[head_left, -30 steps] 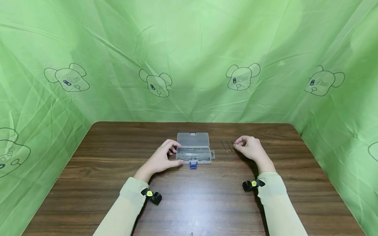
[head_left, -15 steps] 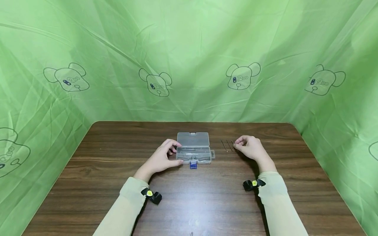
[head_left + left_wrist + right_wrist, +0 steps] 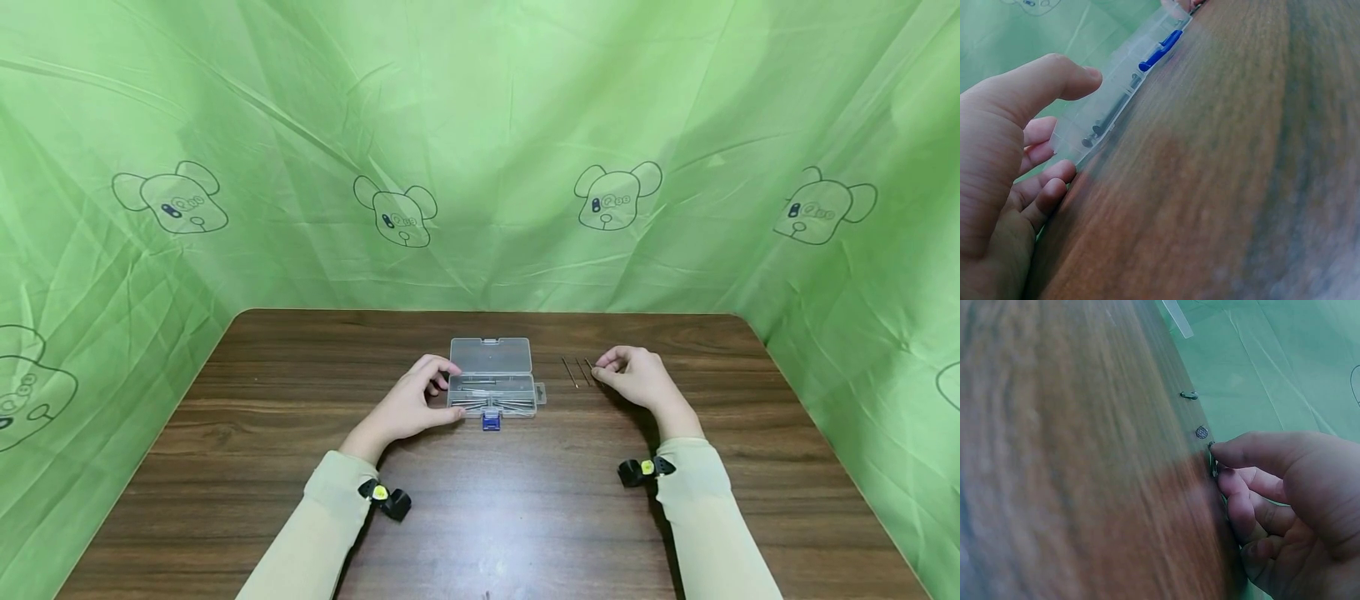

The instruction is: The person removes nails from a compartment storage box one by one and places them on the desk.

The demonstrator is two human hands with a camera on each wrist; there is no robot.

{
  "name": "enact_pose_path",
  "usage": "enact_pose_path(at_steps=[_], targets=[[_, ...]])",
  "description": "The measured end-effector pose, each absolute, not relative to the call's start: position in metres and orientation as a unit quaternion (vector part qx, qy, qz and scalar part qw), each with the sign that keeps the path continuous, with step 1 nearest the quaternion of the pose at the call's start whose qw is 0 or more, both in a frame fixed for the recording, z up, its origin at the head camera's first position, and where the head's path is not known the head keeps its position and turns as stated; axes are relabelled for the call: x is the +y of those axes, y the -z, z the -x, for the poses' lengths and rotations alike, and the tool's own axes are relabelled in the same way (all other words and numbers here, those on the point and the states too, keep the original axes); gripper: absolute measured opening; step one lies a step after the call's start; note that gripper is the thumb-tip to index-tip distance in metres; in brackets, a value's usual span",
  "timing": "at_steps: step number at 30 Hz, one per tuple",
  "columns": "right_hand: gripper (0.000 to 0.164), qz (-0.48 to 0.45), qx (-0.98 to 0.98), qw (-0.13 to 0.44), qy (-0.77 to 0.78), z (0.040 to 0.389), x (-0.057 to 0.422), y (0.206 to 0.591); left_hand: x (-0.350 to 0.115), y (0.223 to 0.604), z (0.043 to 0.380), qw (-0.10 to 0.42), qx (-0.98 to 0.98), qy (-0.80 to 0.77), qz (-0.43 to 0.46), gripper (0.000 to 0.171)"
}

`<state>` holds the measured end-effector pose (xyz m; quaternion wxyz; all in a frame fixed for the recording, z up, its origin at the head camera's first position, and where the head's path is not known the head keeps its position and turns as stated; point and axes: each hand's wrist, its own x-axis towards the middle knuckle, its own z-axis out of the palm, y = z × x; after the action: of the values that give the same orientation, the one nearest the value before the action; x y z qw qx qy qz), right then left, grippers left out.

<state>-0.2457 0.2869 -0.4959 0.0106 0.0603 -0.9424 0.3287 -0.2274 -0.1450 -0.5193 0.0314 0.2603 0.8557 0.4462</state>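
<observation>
A clear plastic box [image 3: 491, 357] stands with its lid laid back on the table, and several nails [image 3: 495, 404] lie inside it. My left hand [image 3: 408, 402] holds the box's left end, thumb at the front corner and fingers at the side and back. To the right of the box, two thin nails [image 3: 570, 372] rest side by side on the table. Beside them my right hand [image 3: 637, 377] pinches a third nail [image 3: 1213, 461] between thumb and fingertips, low at the tabletop. In the right wrist view, one lying nail shows its patterned round head [image 3: 1202, 432].
The box has a blue latch [image 3: 491, 421] at its front and a clear hanging tab [image 3: 541, 392] at its right end. Brown wood-grain table [image 3: 480, 508] extends in front. Green printed cloth [image 3: 480, 150] surrounds the table's back and sides.
The nail in my right hand has shifted very slightly left toward the two lying nails. My left hand and the box stay where they were.
</observation>
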Motion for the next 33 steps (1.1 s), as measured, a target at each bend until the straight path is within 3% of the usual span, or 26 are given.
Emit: enact_pose_path(at_steps=[24,33], targets=[[0.018,-0.058,-0.940,0.005,-0.336,0.244,0.285,0.486,-0.145,0.521,0.229,0.021,0.857,-0.440,-0.269,0.059],[0.022,-0.103,-0.929,0.025,-0.356,0.242,0.267,0.467,-0.145,0.522,0.229,0.028,0.856,-0.443,-0.265,0.061]])
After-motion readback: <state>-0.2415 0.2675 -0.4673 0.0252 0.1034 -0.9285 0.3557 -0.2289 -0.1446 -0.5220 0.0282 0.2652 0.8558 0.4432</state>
